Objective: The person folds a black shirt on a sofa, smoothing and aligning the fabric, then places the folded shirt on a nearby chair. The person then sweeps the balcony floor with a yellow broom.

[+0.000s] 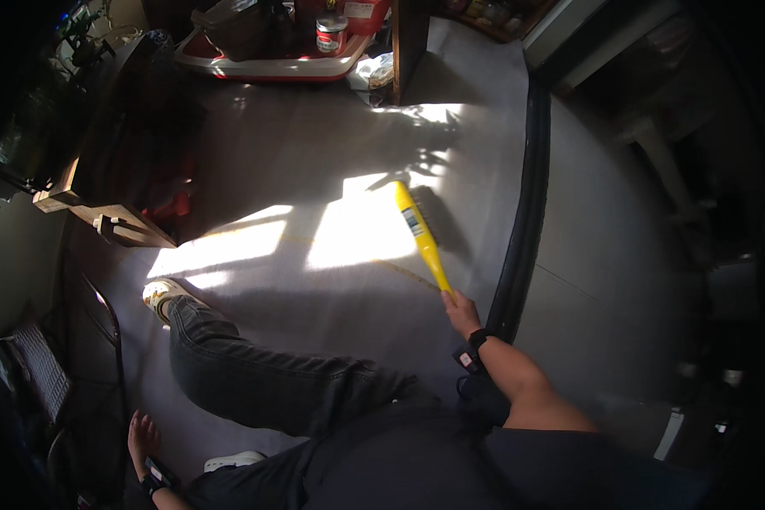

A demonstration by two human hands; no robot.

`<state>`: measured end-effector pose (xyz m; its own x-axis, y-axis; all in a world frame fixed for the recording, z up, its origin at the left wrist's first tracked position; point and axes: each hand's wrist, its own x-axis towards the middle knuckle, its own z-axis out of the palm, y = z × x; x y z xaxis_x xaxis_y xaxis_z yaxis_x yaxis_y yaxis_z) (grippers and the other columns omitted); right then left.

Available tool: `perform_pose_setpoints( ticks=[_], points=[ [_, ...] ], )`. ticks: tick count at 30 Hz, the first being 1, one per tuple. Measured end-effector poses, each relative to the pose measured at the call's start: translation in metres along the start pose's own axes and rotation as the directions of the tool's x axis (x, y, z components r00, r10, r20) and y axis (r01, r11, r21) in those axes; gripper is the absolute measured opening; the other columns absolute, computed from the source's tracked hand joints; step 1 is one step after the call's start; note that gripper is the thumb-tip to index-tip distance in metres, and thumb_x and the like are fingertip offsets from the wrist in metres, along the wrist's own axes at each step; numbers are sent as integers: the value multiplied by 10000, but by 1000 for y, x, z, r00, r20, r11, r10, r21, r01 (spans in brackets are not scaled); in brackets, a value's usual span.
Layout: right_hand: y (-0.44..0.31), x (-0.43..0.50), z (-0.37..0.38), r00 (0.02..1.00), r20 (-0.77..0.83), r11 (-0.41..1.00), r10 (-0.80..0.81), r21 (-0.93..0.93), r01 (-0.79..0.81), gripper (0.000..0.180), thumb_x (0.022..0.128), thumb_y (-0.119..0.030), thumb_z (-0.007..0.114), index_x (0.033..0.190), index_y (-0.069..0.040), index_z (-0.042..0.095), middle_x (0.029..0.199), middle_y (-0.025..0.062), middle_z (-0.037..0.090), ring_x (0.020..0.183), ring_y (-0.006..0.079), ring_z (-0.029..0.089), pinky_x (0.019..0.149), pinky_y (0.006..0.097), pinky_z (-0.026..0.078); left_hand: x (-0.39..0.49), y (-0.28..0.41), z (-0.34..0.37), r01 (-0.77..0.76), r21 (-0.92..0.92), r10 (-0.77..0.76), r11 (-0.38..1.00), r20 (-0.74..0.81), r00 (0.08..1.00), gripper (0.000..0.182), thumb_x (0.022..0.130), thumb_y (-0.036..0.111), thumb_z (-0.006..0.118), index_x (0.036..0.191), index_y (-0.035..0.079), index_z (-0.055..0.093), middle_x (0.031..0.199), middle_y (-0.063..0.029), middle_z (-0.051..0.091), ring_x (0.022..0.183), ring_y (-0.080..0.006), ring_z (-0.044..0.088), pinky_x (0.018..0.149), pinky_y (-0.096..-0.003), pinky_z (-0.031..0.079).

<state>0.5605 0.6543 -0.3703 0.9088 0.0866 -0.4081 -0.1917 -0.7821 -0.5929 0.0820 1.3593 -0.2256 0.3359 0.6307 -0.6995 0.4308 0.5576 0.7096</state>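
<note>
My right hand [462,313] grips the end of a yellow plastic handle. It belongs to a brush [417,223] with a label on its back, pointing away from me over the grey floor [344,306]. The brush's bristle side is turned to the right and blends with a dark shadow. Sunlit patches lie on the floor to the left of the brush head. At the lower left, my left hand [143,437] hangs with fingers extended and nothing visible in it, near a metal-framed chair [111,319]. Each wrist wears a black strap with a small device.
A dark threshold strip [523,191] runs along the floor's right side. A wooden cabinet door [124,226] juts in at left. At the back, a red-and-white tray [280,69] holds containers and a jar [331,35], next to an upright wooden panel [410,51].
</note>
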Motion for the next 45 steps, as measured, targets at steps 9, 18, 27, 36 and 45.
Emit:
perform_pose_setpoints(
  ticks=[9, 18, 27, 36, 45],
  points=[
    [4, -61, 0, 731, 680, 728, 51, -527, 439, 466, 893, -532, 460, 990, -95, 592, 868, 161, 661, 847, 371, 621, 740, 473, 474, -17, -2, -2, -14, -4, 14, 1000, 3, 1000, 478, 898, 409, 572, 1324, 220, 470, 1141, 23, 548, 938, -124, 518, 787, -325, 449],
    [116, -44, -179, 632, -603, 742, 486, -97, -663, 577, 940, -518, 385, 1003, 11, 608, 905, 234, 638, 852, 420, 610, 708, 489, 475, -18, 13, 24, 30, 19, -30, 999, -10, 1000, 461, 885, 414, 599, 1300, 241, 499, 1094, 48, 574, 957, -110, 521, 818, -321, 432],
    [-34, 5, 2, 782, 537, 597, -316, -528, 604, 418, 869, -539, 504, 883, -124, 555, 697, 140, 628, 661, 351, 629, 569, 461, 489, -53, 18, 51, -65, 30, 67, 997, -63, 996, 440, 899, 379, 594, 1282, 183, 503, 1011, 32, 613, 892, -112, 567, 774, -304, 472],
    [-92, 37, 100, 416, 883, 330, -218, -334, 883, 445, 867, -543, 484, 925, -115, 589, 753, 134, 658, 755, 330, 645, 672, 445, 497, -67, 9, 37, -25, -120, 8, 992, -136, 991, 438, 902, 351, 595, 1293, 191, 483, 1043, 14, 616, 855, -120, 595, 752, -305, 496],
    [134, 179, -103, 557, -315, 627, 769, 544, -558, 573, 951, -505, 350, 886, 29, 548, 846, 165, 633, 713, 305, 637, 561, 390, 510, -54, 23, 63, -54, -184, 50, 981, -25, 998, 383, 911, 301, 591, 1259, 166, 505, 1027, -26, 621, 885, -160, 604, 770, -344, 509]
  ],
)
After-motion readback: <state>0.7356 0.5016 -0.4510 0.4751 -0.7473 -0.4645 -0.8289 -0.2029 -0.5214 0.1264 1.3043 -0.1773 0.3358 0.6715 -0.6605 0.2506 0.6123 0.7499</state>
